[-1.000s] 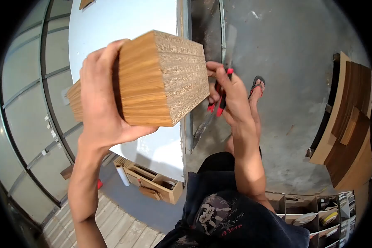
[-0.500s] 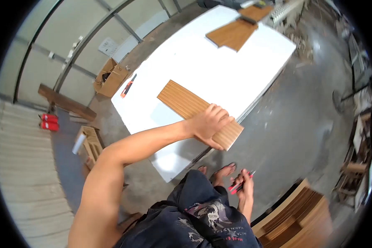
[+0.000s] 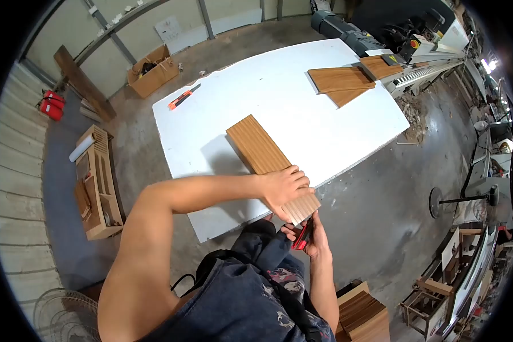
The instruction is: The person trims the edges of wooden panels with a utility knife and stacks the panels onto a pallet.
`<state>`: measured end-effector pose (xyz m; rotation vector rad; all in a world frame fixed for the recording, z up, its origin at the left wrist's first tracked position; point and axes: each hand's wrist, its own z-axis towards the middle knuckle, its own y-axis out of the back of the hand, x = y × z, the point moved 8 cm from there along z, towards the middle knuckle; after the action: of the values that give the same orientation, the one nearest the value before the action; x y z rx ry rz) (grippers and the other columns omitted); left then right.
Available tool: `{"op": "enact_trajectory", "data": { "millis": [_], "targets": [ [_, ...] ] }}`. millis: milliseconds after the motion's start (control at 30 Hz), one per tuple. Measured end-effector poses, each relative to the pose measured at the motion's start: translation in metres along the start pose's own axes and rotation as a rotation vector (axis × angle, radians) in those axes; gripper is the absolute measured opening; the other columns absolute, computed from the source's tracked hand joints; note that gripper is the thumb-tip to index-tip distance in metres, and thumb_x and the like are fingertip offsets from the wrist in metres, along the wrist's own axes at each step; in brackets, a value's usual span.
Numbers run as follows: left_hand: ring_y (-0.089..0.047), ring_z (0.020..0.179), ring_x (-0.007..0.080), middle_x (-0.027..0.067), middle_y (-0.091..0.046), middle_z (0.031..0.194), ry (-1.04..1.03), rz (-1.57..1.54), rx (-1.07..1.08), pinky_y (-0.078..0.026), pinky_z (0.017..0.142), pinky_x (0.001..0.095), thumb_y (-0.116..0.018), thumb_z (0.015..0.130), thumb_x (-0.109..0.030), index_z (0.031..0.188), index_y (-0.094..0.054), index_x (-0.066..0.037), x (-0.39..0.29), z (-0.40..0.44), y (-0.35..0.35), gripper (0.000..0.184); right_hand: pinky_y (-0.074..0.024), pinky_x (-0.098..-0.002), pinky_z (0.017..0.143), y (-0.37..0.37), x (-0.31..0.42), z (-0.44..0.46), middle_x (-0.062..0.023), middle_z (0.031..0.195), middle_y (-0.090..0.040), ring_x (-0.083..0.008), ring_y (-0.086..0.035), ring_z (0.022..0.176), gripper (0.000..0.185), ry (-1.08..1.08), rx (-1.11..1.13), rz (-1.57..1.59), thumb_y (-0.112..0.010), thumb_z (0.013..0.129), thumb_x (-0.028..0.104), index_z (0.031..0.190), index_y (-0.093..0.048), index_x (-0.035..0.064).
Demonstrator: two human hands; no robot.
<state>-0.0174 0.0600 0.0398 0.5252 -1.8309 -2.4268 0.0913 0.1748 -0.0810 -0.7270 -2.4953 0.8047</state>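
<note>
A ribbed brown wooden board (image 3: 257, 143) reaches over the near edge of the white table, one end out past it. My left hand (image 3: 285, 191) is closed around the board near that end, its fingers across the top. Just below the end, my right hand (image 3: 318, 238) grips a red-and-black utility knife (image 3: 302, 237). The knife's tip is close to the board's end; I cannot tell whether they touch. An orange-and-black utility knife (image 3: 183, 97) lies on the white tabletop (image 3: 290, 114) toward the left.
Brown panels (image 3: 341, 84) lie at the table's far right, next to a machine (image 3: 416, 51). A cardboard box (image 3: 153, 72) stands beyond the far left corner. Left is a wooden rack (image 3: 101, 176); stacked boards (image 3: 362, 316) are at lower right. A fan (image 3: 436, 202) stands farther right.
My right hand has come up and left with the utility knife, from beside my leg to the board's end. My left hand still grips the board. The view has shifted.
</note>
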Motion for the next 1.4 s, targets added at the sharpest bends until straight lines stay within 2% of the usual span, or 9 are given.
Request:
{"op": "enact_trajectory", "data": {
  "millis": [133, 267, 367, 567, 700, 767, 900, 1200, 1400],
  "targets": [
    [-0.054, 0.108, 0.0340, 0.0209, -0.059, 0.116, 0.014, -0.046, -0.042, -0.038, 0.098, 0.0446, -0.064, 0.074, -0.071, 0.135, -0.054, 0.005, 0.006, -0.003, 0.003, 0.098, -0.0663, -0.0457, 0.068, 0.001, 0.012, 0.013, -0.0265, 0.116, -0.069, -0.0441, -0.073, 0.096, 0.080, -0.099, -0.033, -0.097, -0.033, 0.105, 0.065, 0.143, -0.048, -0.0034],
    [-0.053, 0.107, 0.0321, 0.0178, -0.058, 0.115, 0.068, -0.078, -0.021, -0.037, 0.099, 0.0453, -0.064, 0.075, -0.075, 0.136, -0.053, 0.004, 0.015, -0.007, 0.003, 0.100, -0.0648, -0.0462, 0.070, -0.002, 0.021, 0.002, -0.0169, 0.123, -0.067, -0.0346, -0.071, 0.100, 0.093, -0.134, -0.234, 0.047, -0.043, 0.091, 0.083, 0.140, -0.052, 0.0045],
    [-0.052, 0.112, 0.0316, 0.0176, -0.056, 0.121, 0.100, -0.120, 0.072, -0.034, 0.106, 0.0489, -0.067, 0.076, -0.072, 0.139, -0.051, 0.004, 0.019, -0.007, -0.003, 0.101, -0.0630, -0.0539, 0.067, 0.008, 0.021, 0.015, -0.0150, 0.129, -0.065, -0.0352, -0.069, 0.105, 0.086, -0.178, -0.240, -0.083, -0.039, 0.094, 0.081, 0.143, -0.051, 0.0110],
    [-0.051, 0.125, 0.0319, 0.0187, -0.054, 0.134, 0.001, -0.285, 0.091, -0.034, 0.113, 0.0490, -0.081, 0.074, -0.056, 0.145, -0.046, 0.003, 0.038, -0.013, -0.007, 0.099, -0.0628, -0.0543, 0.065, 0.007, 0.022, 0.016, -0.0135, 0.130, -0.064, -0.0351, -0.069, 0.107, 0.072, -0.242, -0.413, -0.015, -0.037, 0.099, 0.071, 0.144, -0.051, 0.0173],
    [-0.050, 0.132, 0.0296, 0.0156, -0.050, 0.147, 0.007, -0.188, 0.242, -0.035, 0.117, 0.0489, -0.080, 0.077, -0.060, 0.153, -0.038, 0.001, 0.096, -0.054, 0.008, 0.106, -0.0606, -0.0548, 0.072, 0.036, 0.020, 0.021, -0.0136, 0.127, -0.065, -0.0346, -0.068, 0.104, 0.066, -0.173, -0.510, 0.024, -0.050, 0.096, 0.068, 0.134, -0.059, 0.0147],
    [-0.048, 0.135, 0.0285, 0.0150, -0.052, 0.146, 0.017, -0.293, 0.106, -0.034, 0.118, 0.0491, -0.077, 0.076, -0.064, 0.155, -0.036, 0.001, 0.137, -0.085, 0.026, 0.109, -0.0588, -0.0523, 0.079, 0.023, 0.024, 0.014, -0.0152, 0.126, -0.065, -0.0330, -0.066, 0.104, 0.067, -0.207, -0.625, 0.014, -0.060, 0.091, 0.067, 0.131, -0.061, 0.0126],
    [-0.047, 0.138, 0.0288, 0.0116, -0.047, 0.153, 0.151, -0.118, 0.261, -0.040, 0.114, 0.0499, -0.076, 0.076, -0.067, 0.153, -0.043, -0.007, 0.197, -0.124, 0.055, 0.103, -0.0585, -0.0474, 0.078, 0.019, 0.022, 0.009, -0.0216, 0.126, -0.063, -0.0310, -0.064, 0.105, 0.081, -0.280, -0.651, 0.041, -0.067, 0.083, 0.069, 0.132, -0.060, 0.0041],
    [-0.060, 0.121, 0.0347, 0.0172, -0.051, 0.147, 0.442, -0.181, -0.071, -0.050, 0.102, 0.0498, -0.067, 0.083, -0.072, 0.139, -0.060, -0.008, 0.250, -0.207, 0.060, 0.085, -0.0549, -0.0472, 0.082, 0.032, 0.020, 0.002, -0.0238, 0.134, -0.054, -0.0332, -0.058, 0.111, 0.087, -0.281, -0.755, 0.071, -0.073, 0.078, 0.066, 0.137, -0.056, 0.0048],
    [-0.068, 0.106, 0.0358, 0.0230, -0.058, 0.139, 0.524, -0.331, -0.201, -0.058, 0.089, 0.0447, -0.047, 0.093, -0.076, 0.137, -0.061, -0.006, 0.244, -0.223, 0.037, 0.084, -0.0560, -0.0460, 0.082, 0.032, 0.017, 0.003, -0.0271, 0.133, -0.054, -0.0332, -0.059, 0.111, 0.092, -0.292, -0.720, 0.074, -0.074, 0.077, 0.065, 0.137, -0.053, 0.0001]
  ]
}}
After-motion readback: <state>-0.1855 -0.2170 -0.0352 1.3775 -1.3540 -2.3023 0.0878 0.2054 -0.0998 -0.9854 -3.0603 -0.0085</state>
